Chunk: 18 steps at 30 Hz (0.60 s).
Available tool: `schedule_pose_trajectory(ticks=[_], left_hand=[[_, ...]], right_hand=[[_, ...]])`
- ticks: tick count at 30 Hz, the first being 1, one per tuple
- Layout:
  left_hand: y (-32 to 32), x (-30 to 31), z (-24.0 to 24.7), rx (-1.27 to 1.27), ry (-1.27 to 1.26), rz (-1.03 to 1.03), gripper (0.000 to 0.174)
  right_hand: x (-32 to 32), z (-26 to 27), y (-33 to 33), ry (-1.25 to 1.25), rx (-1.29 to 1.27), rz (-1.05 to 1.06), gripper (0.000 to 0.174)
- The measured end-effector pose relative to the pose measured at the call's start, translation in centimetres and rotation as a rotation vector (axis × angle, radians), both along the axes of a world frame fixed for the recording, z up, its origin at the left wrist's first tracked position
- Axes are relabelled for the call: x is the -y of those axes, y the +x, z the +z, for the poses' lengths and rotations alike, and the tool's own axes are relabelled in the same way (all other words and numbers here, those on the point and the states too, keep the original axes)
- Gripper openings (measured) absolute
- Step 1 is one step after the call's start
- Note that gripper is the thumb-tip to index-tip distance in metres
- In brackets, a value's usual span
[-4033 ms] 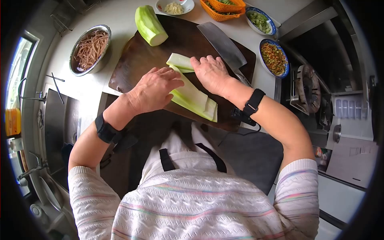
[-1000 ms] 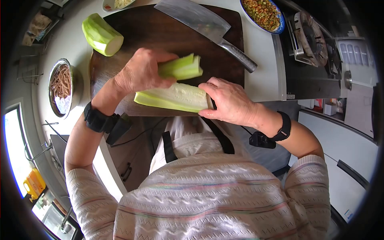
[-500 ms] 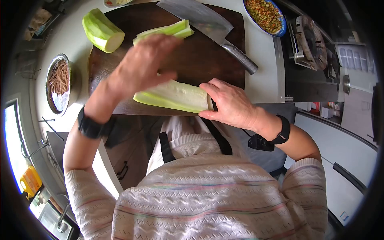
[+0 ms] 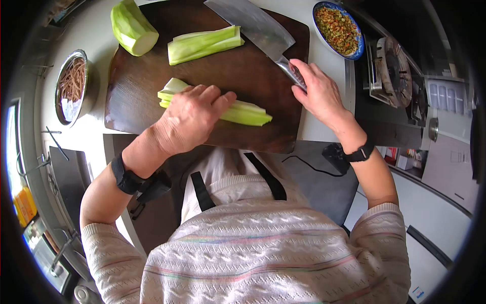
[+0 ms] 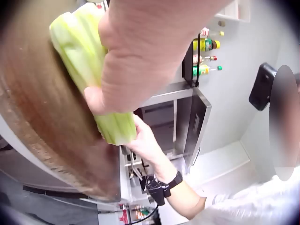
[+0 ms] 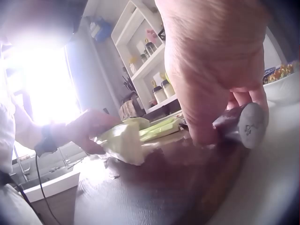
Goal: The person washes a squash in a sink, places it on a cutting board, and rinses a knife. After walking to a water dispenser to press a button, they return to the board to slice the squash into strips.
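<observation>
On the dark cutting board (image 4: 136,96), my left hand (image 4: 190,116) grips a stack of pale green gourd slices (image 4: 248,113) near the front edge; its thumb and a finger lie along the stack (image 5: 84,51) in the left wrist view. My right hand (image 4: 321,91) holds the handle (image 4: 292,73) of the cleaver (image 4: 253,25), whose blade lies at the board's back right. In the right wrist view the fingers wrap the handle (image 6: 239,124). A second stack of slices (image 4: 205,44) lies behind the first, and a peeled gourd piece (image 4: 132,28) stands at the back left.
A metal bowl of shredded meat (image 4: 73,83) is left of the board. A blue-rimmed dish of chopped food (image 4: 338,29) sits at the back right, beside a stove burner (image 4: 395,71). The sink (image 4: 68,175) is at the left.
My left hand set one stack down farther back and now grips the nearer slices, which are gathered into a stack. My right hand left those slices and took hold of the cleaver handle.
</observation>
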<state>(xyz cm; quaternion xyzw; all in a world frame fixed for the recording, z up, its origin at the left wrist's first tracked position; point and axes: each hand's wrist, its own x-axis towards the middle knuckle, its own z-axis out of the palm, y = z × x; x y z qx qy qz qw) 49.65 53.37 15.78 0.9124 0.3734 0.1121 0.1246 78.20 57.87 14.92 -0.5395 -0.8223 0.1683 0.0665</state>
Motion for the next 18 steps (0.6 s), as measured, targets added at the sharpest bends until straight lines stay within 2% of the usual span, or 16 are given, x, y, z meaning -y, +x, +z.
schedule_pose_trajectory(ticks=[2, 3, 4, 6, 7, 9, 10, 11, 13, 14, 15, 17, 18], left_hand=[[0.9, -0.5, 1.3, -0.011, -0.199, 0.133, 0.060], [1.5, -0.8, 1.9, -0.018, -0.191, 0.142, 0.060], [2.1, -1.0, 2.3, 0.057, -0.308, 0.226, 0.061], [3.3, -1.4, 3.6, 0.204, -0.563, 0.388, 0.067], [3.7, -1.2, 3.2, 0.207, -0.556, 0.404, 0.067], [4.3, -0.4, 0.9, 0.626, -0.802, 0.532, 0.067], [4.9, 0.2, -0.1, 0.671, -0.763, 0.587, 0.067], [5.4, 0.8, -0.6, 0.680, -0.751, 0.601, 0.067], [6.6, 2.2, -0.7, 0.559, -0.526, 0.801, 0.065], [7.1, 2.7, 0.0, 0.419, -0.461, 0.847, 0.060], [7.7, 3.2, -0.2, 0.426, -0.453, 0.863, 0.060], [9.0, 4.0, -1.1, 0.319, -0.125, 0.884, 0.056], [9.7, 4.1, -1.3, 0.222, -0.041, 0.878, 0.057]], right_hand=[[-1.3, -0.6, 0.2, 0.022, -0.031, 0.035, 0.055], [-1.7, -0.3, 0.3, 0.039, -0.052, 0.053, 0.056], [-1.9, 0.5, 0.8, 0.044, -0.058, 0.062, 0.056], [-2.5, 2.7, 2.3, -0.121, -0.096, -0.051, 0.059], [-2.6, 2.7, 4.0, -0.100, -0.177, -0.035, 0.059], [-1.7, 3.6, 6.7, -0.209, -0.252, -0.077, 0.061], [-1.0, 3.8, 8.2, -0.204, -0.251, -0.058, 0.061], [-0.1, 3.5, 9.7, -0.259, -0.382, -0.091, 0.061], [2.3, 4.3, 11.3, -0.464, -0.722, -0.171, 0.058], [3.6, 4.9, 11.6, -0.523, -0.792, -0.165, 0.057], [4.3, 5.2, 11.8, -0.581, -0.861, -0.157, 0.055], [4.4, 5.6, 12.0, -0.808, -0.883, -0.107, 0.054], [4.2, 5.6, 12.0, -0.816, -0.815, -0.095, 0.055]])
